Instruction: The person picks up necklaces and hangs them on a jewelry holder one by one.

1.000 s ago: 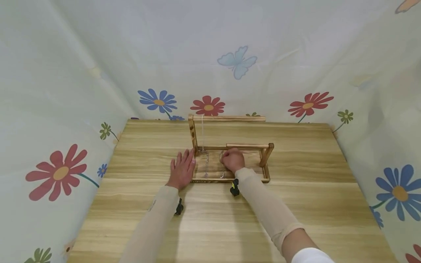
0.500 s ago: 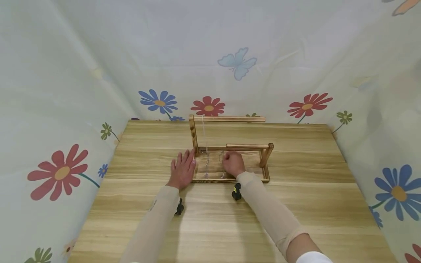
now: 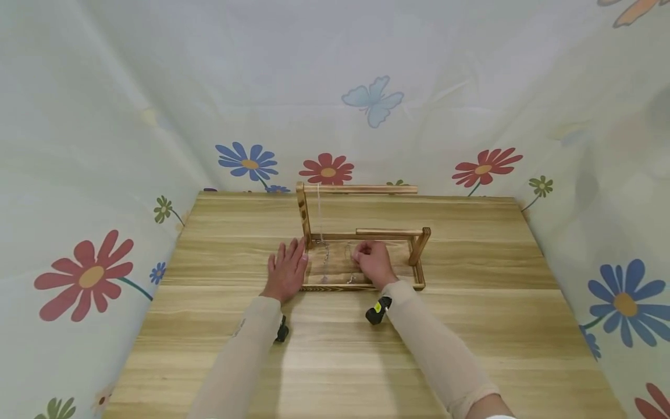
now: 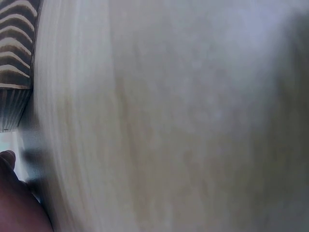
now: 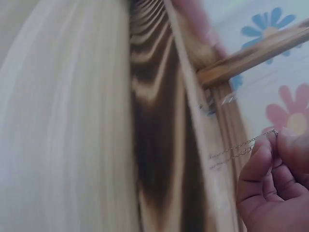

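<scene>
A wooden jewelry stand (image 3: 366, 189) with two bars and a shallow tray base stands on the table. Over the tray, my right hand (image 3: 376, 261) pinches a thin silver chain between thumb and forefinger. In the right wrist view the chain (image 5: 236, 149) runs from the fingertips down towards the tray; its lower end is blurred. Beside the stand's left end, my left hand (image 3: 287, 270) lies with fingers extended, its thumb side at the tray's corner. Another chain necklace (image 3: 320, 215) hangs from the upper bar's left end, its lower part reaching into the tray.
The wood-grain table (image 3: 471, 326) extends around the stand. Behind and at the sides hangs a flowered curtain (image 3: 293, 70). The stand's shorter bar (image 3: 389, 231) sits low at the right, close above my right hand.
My right hand has turned slightly and its pinching fingers show more plainly, with the chain at their tips. The left hand keeps its place. The head view has shifted a little.
</scene>
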`<state>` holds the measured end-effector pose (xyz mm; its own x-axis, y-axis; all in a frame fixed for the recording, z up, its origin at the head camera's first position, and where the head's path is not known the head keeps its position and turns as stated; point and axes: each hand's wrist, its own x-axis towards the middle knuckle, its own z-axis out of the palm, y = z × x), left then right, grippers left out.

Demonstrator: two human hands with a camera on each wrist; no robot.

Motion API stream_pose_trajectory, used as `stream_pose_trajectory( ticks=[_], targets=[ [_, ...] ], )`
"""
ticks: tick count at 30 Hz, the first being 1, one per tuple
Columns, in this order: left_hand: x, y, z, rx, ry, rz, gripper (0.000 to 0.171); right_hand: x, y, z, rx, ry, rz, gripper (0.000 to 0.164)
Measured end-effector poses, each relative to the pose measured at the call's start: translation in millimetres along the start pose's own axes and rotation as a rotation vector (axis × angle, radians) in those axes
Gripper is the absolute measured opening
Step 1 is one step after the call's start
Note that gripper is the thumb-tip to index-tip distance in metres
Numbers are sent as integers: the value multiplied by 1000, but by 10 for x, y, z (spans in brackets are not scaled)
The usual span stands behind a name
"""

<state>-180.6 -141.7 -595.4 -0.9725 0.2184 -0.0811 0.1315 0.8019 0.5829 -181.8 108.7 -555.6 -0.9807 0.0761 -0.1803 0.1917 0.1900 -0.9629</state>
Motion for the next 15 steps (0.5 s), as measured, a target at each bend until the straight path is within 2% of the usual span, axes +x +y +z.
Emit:
stream_pose_trajectory(
  ticks=[5, 11, 15],
  targets=[
    [-2, 31, -22, 20, -11, -11, 60, -140, -118, 0, 104, -6, -7, 10],
    [-12, 56, -49, 29, -16, -22, 59, -318, -258, 23, 213, -59, -38, 8],
    [-21, 50, -47, 16, -17, -14, 60, -413, -365, 22, 245, -83, -48, 8]
  ],
)
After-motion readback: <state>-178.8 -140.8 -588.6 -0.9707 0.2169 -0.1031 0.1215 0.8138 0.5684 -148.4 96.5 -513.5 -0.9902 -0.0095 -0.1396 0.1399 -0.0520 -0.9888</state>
